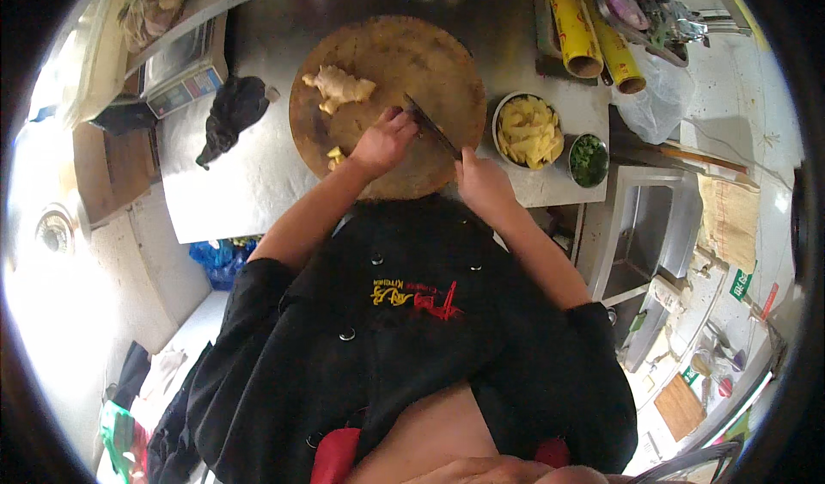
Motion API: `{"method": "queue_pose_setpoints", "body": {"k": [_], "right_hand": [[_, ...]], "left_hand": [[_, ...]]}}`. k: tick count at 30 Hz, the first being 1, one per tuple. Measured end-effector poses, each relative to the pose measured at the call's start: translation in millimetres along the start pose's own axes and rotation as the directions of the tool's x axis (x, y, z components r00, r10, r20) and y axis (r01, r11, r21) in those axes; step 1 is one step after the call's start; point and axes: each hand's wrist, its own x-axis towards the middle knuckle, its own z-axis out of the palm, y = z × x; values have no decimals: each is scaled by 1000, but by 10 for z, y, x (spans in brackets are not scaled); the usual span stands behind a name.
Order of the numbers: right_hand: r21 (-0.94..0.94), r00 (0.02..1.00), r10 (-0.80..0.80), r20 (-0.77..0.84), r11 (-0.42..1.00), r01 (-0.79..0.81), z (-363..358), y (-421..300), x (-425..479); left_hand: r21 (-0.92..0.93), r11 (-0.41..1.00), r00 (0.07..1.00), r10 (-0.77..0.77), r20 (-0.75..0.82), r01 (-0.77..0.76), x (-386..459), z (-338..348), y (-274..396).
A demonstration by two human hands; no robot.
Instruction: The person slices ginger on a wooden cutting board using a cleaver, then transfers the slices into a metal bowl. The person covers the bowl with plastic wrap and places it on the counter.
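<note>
A round wooden chopping board [412,52] lies on the metal worktop before me. My right hand [485,179] is closed on the handle of a cleaver [435,128], its dark blade pointing up and left over the board. My left hand [389,139] rests at the blade's left side with bent fingers; whether it pinches a small piece cannot be seen. A knobbly ginger root [339,88] lies on the board's upper left. Small yellow ginger pieces [335,156] sit beside my left wrist. Right of the board, a bowl [495,126] holds pale yellow slices.
A metal cup of chopped greens [588,160] stands beyond the bowl. Cling film rolls [575,32] lie at the upper right. On the left are a crumpled black plastic bag [235,113] and a scale [187,71]. A metal sink [644,232] is at the right.
</note>
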Motion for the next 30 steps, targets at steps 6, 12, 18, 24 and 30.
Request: {"method": "queue_pose_setpoints", "body": {"k": [6,12,18,24,30], "right_hand": [[40,998,-54,-29,998,55,-314,-13,-106],[-3,1000,3,13,1000,-3,115,80,136],[2,1000,8,28,1000,-8,-133,-58,3],[13,999,-29,27,1000,28,-180,-42,22],[7,1000,-21,-12,1000,21,32,-85,121]], "left_hand": [[-9,999,995,47,-83,-47,25,-72,12],[-54,998,994,37,-102,-43,64,-78,13],[-52,997,990,41,-137,-48,46,-89,13],[-36,997,994,64,-86,-67,-36,-52,-44],[-53,997,990,46,-130,-54,0,-53,2]]}}
